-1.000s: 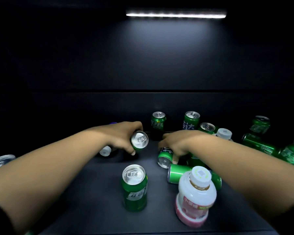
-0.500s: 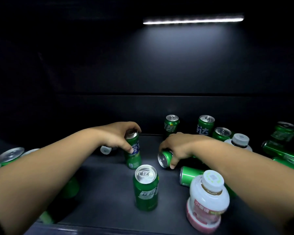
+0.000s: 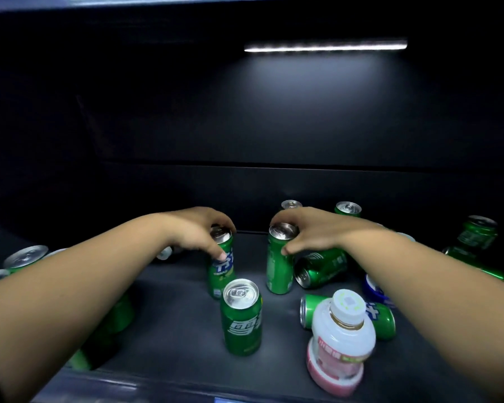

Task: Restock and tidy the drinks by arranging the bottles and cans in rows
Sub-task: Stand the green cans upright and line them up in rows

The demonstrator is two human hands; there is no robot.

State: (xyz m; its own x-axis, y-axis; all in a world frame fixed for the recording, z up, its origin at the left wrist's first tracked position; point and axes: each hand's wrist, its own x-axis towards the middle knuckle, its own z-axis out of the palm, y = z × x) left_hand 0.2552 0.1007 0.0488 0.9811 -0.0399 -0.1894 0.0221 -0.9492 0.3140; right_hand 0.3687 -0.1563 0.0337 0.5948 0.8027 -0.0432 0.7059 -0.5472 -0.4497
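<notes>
Up goes the right can (image 3: pixel 280 263): it lay flat, now it stands on the shelf (image 3: pixel 172 330). Your left grip (image 3: pixel 198 231) holds the left can (image 3: pixel 221 263) by its top. Your right grip (image 3: pixel 306 231) holds the right can the same way. Cans are stiff, smooth and likely slippery, so hold round the sides. A front can (image 3: pixel 240 318) stands close by; a tipped can (image 3: pixel 320 267) and a pink bottle (image 3: pixel 339 341) crowd the right.

Inside a dark, shop-style drinks display cabinet. A black shelf (image 3: pixel 172 330) fills the lower half, crowded with many identical green soda cans (image 3: pixel 240 321) and, at 5 o'clock, a pink-and-white bottle (image 3: pixel 339 344). A light strip (image 3: pixel 325 48) glows at 1 o'clock on the black back wall (image 3: pixel 245 126).
</notes>
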